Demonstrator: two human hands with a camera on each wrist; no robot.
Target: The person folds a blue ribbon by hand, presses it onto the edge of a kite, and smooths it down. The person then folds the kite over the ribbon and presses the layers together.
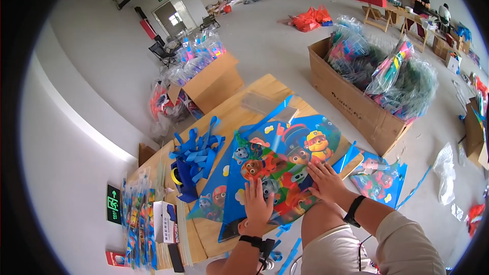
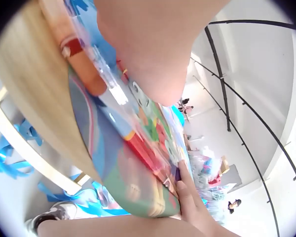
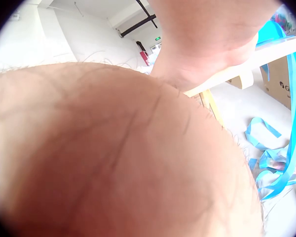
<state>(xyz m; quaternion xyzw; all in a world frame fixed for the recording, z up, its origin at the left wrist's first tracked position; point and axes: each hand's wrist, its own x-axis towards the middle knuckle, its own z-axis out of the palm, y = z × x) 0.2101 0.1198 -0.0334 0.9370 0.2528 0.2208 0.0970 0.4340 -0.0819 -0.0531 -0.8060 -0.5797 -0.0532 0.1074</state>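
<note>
A pile of printed kite sheets (image 1: 285,165) with cartoon dogs lies over the wooden table (image 1: 260,87), partly overhanging its near edge. My left hand (image 1: 258,206) rests flat on the near part of the top sheet, fingers straight and pointing away. Spread on the same sheet further right is my right hand (image 1: 327,181), also with straight fingers. In the left wrist view the kite sheets (image 2: 153,158) appear in layers, with the right hand (image 2: 190,197) at their edge. A bare leg (image 3: 113,158) fills much of the right wrist view, below the right hand (image 3: 207,44).
Blue ribbons (image 1: 201,147) lie heaped left of the sheets, near a blue tape dispenser (image 1: 184,181). Packed bundles (image 1: 138,224) and a small white box (image 1: 165,221) stand at the left. Large cartons (image 1: 351,107) of wrapped goods flank the table. Another kite sheet (image 1: 379,178) lies on the right.
</note>
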